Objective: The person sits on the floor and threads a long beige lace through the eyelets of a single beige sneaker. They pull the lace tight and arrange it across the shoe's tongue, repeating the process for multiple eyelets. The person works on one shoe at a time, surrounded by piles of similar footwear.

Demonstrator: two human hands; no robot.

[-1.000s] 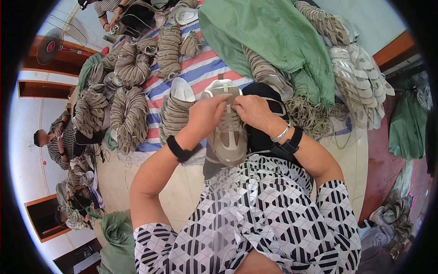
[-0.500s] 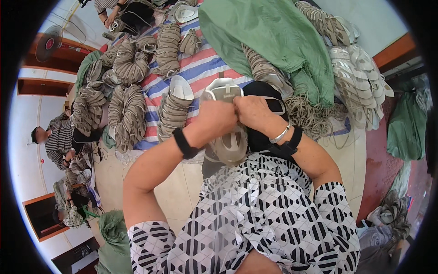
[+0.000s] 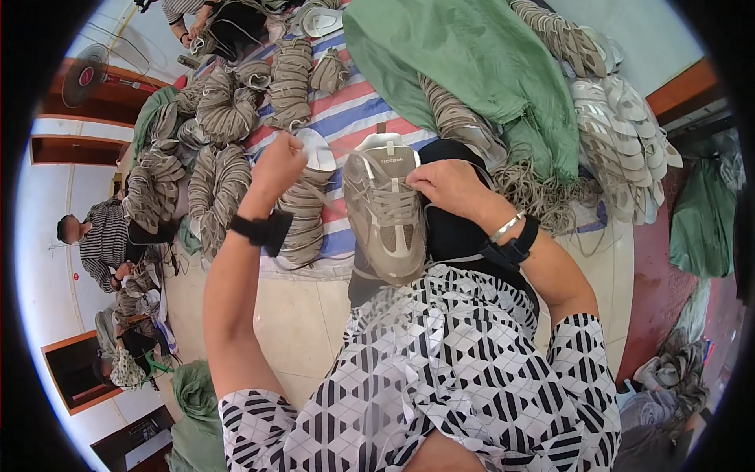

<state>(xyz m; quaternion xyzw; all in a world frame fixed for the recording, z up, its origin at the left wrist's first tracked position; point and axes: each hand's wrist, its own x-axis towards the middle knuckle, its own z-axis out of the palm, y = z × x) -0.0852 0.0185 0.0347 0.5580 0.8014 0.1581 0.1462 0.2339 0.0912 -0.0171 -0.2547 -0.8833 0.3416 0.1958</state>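
The shoe [image 3: 385, 220] sits toe-in on the lap [image 3: 454, 234]. The left hand [image 3: 278, 167] seems to pinch a blurred lace [image 3: 393, 199] out sideways; the right hand [image 3: 454, 189] has narrowed fingers by the collar, grip unclear. One hard sideways tug could tip it.

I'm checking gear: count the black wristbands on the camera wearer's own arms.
2: left wristband around the left wrist; right wristband around the right, elbow-side of the silver bracelet.

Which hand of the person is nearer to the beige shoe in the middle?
Right. The right hand is at the upper right edge of the shoe; the left hand is apart from it, to the left.
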